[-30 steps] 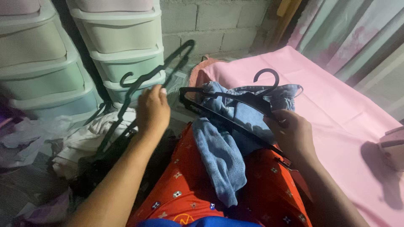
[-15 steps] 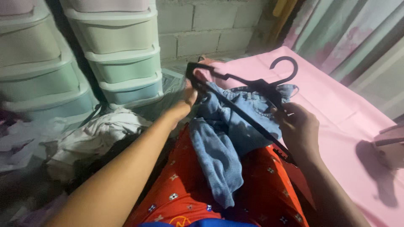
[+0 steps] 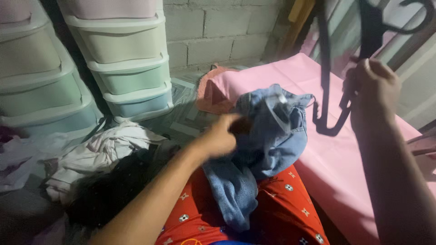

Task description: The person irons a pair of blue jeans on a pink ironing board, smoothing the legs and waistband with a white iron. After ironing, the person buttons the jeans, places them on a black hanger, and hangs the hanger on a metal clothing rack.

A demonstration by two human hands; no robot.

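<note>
My right hand (image 3: 373, 90) is raised at the upper right, shut on a black plastic hanger (image 3: 325, 72) that hangs down tilted over the pink surface. My left hand (image 3: 222, 136), blurred, grips the edge of a blue denim garment (image 3: 268, 136) bunched on my lap. The denim drapes down over my red patterned shorts (image 3: 281, 204) and partly onto the pink surface.
A pink sheet-covered surface (image 3: 336, 163) fills the right. Stacked pastel plastic drawers (image 3: 127, 59) stand at the left against a grey block wall (image 3: 218, 31). A pile of white and dark clothes (image 3: 100, 154) lies on the floor at the left.
My right hand lifted the hanger up and off the denim garment. My left hand let go of the hanger's end and dropped onto the denim.
</note>
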